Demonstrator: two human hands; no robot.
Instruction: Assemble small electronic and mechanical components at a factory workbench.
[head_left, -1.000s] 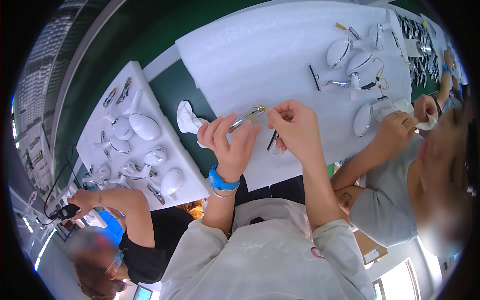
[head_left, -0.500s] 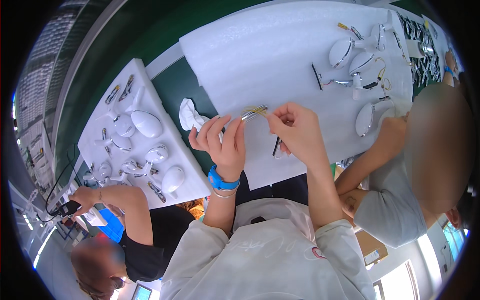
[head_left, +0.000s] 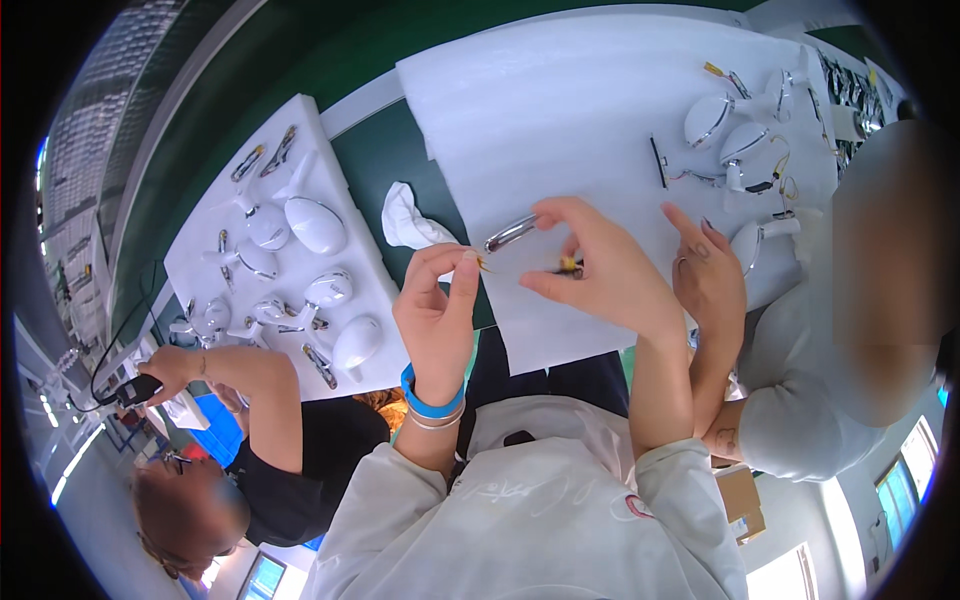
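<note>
My left hand (head_left: 437, 312) is closed, thumb and index finger pinched on a thin yellow wire end (head_left: 483, 264). Just right of it, a narrow, shiny chrome strip-shaped piece (head_left: 511, 232) slants up to the fingertips of my right hand (head_left: 612, 268), which appears to grip its upper end. My right thumb stands apart from the index finger. Inside the curled fingers of that hand shows a small dark piece with a yellow end (head_left: 571, 266), mostly hidden. A crumpled white cloth (head_left: 410, 218) lies beyond my left hand.
White foam sheet (head_left: 560, 110) covers the table; white-and-chrome mirror-like housings (head_left: 745, 143) and a black strip (head_left: 658, 162) lie on its right. A second foam board (head_left: 190, 262) at left bears several housings (head_left: 316, 225). A co-worker's hand (head_left: 712, 275) is close beside my right hand; another co-worker (head_left: 275, 420) sits left.
My left hand has moved off the chrome piece and now pinches a wire end. My right hand has opened wider, at the chrome piece. The right co-worker's hand has come close.
</note>
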